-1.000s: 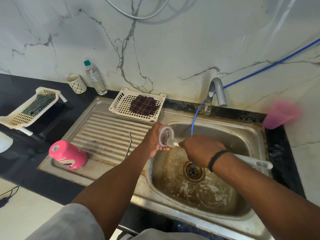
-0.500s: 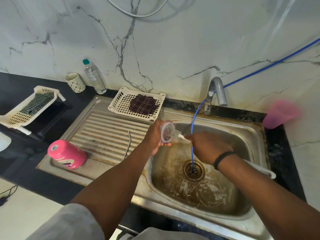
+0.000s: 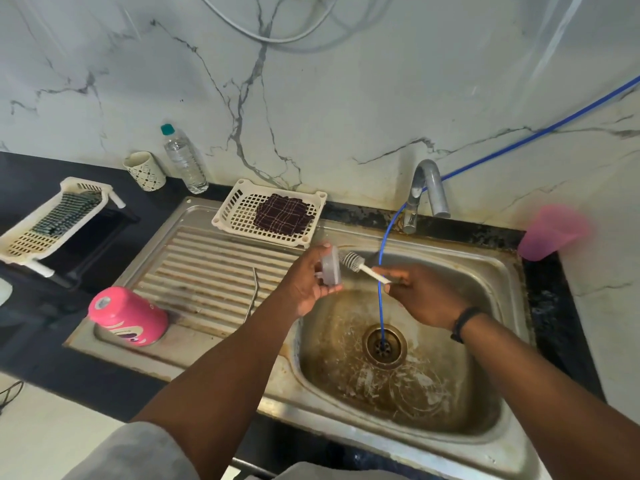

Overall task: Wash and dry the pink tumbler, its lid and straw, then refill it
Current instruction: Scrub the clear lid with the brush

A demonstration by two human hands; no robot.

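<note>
Brush head now withdrawn from lid; scrub pass likely finishing, rinse next. Left hand (image 3: 308,282) clamps round clear plastic lid (image 3: 330,270) on edge over steel sink (image 3: 498,268). Right hand (image 3: 420,292) fist-closed on white-handled bristle brush (image 3: 356,263). Pink cylindrical tumbler (image 3: 128,317) lies at 9 o'clock on drainboard; its print unreadable.

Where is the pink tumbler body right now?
The pink tumbler stands upside down at the front left corner of the ribbed steel drainboard, left of the bent metal straw.

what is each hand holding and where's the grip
Left hand holds the clear lid by its rim; right hand holds the brush by its white handle.
</note>
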